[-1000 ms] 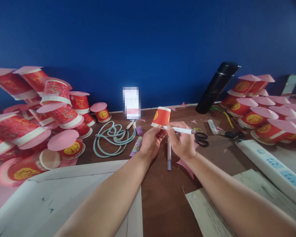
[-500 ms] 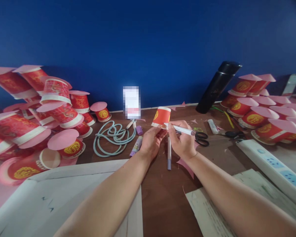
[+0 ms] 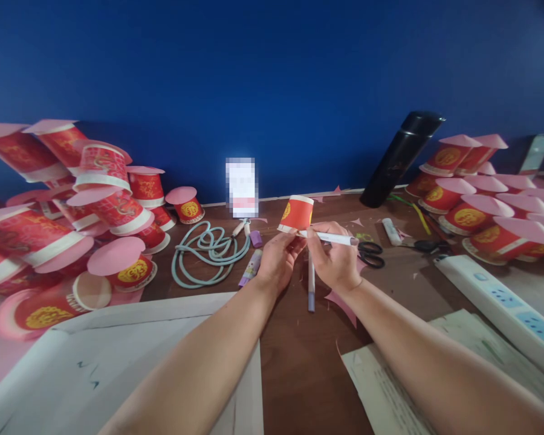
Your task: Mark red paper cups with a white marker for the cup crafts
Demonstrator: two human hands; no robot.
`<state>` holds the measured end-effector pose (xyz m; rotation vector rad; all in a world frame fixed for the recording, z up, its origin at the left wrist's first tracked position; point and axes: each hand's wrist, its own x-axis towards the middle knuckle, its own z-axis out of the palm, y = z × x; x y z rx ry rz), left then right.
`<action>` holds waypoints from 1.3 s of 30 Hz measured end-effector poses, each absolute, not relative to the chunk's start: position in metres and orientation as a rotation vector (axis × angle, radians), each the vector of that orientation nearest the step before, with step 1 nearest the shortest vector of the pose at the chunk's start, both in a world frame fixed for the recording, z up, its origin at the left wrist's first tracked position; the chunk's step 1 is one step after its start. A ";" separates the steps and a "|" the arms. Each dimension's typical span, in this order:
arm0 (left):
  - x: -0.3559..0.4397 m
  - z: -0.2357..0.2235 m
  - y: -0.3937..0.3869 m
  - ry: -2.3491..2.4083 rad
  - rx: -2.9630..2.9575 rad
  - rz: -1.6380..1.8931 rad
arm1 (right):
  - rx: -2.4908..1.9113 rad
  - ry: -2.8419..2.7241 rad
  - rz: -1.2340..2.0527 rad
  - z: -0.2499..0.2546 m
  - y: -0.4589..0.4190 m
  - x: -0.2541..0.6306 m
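Red paper cup (image 3: 300,212), tilted over the counter (image 3: 294,362), its inside hidden from me: the left hand (image 3: 277,261) has its grip closed on the lower edge! The right hand (image 3: 334,260) pinches a white marker (image 3: 333,238), tip by that edge, while a capped black flask (image 3: 395,162) leans beyond.

Near tabletop (image 3: 306,380) free — loose pen (image 3: 311,293) obstructs between hands (image 3: 278,261).

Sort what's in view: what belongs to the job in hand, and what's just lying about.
Part of the job, it seems:
red cup, held in the left hand
white marker, held in the right hand
pink-topped cups, probably, being similar red cups

Probably just lying about:
black flask
power strip
pale blue cord
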<state>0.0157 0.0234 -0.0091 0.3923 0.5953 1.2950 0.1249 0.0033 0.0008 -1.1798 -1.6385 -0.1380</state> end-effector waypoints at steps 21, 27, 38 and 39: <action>0.017 -0.008 0.022 0.606 0.386 1.286 | -1.180 -1.623 -0.178 0.002 0.003 0.124; 0.017 -0.011 0.025 0.614 0.386 1.300 | -1.155 -1.652 -0.098 0.001 0.005 0.126; 0.018 -0.012 0.024 0.587 0.436 1.298 | -1.162 -1.633 -0.159 0.004 0.002 0.124; 0.018 -0.012 0.024 0.585 0.443 1.297 | -1.169 -1.627 -0.165 0.004 0.002 0.123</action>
